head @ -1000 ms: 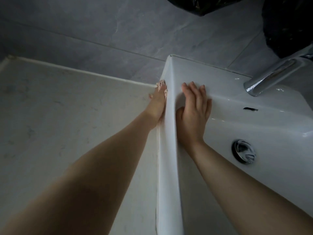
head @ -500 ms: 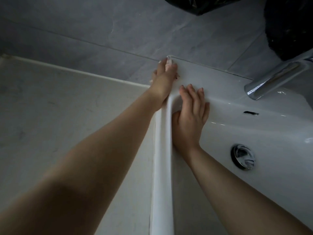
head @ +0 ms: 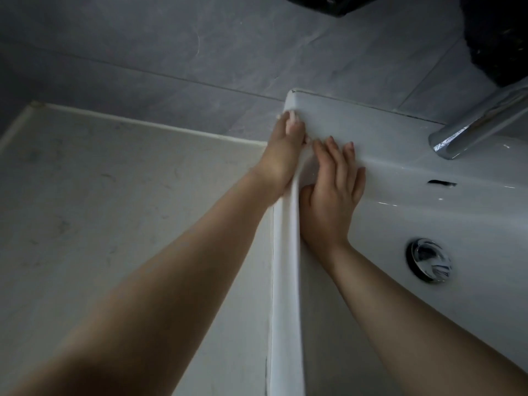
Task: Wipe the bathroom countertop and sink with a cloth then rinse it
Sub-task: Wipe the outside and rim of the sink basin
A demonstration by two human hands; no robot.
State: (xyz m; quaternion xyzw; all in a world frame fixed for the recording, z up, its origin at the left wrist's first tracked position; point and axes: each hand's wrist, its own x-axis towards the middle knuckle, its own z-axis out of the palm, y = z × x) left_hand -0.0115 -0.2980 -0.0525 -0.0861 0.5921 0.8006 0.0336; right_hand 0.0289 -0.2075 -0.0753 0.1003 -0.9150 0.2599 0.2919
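Observation:
The white sink [head: 285, 281] sits on a pale countertop [head: 114, 210]. My left hand [head: 281, 164] presses a small pale cloth [head: 292, 119] against the sink's outer left side, just below the back corner. Only a scrap of cloth shows at the fingertips; the hand hides the rest. My right hand [head: 333, 195] lies flat with fingers spread on the basin's inner left wall and holds nothing. The thin rim runs between the two hands.
A chrome faucet [head: 471, 127] reaches over the basin at the right. Below it are an overflow slot [head: 441, 183] and a chrome drain plug [head: 428, 262]. Grey wall tiles rise behind. Dark objects [head: 500, 38] hang at the top right.
My left hand slid up the sink's outer side to the back corner with the cloth, then came a little way back down. My right hand stayed on the inner wall.

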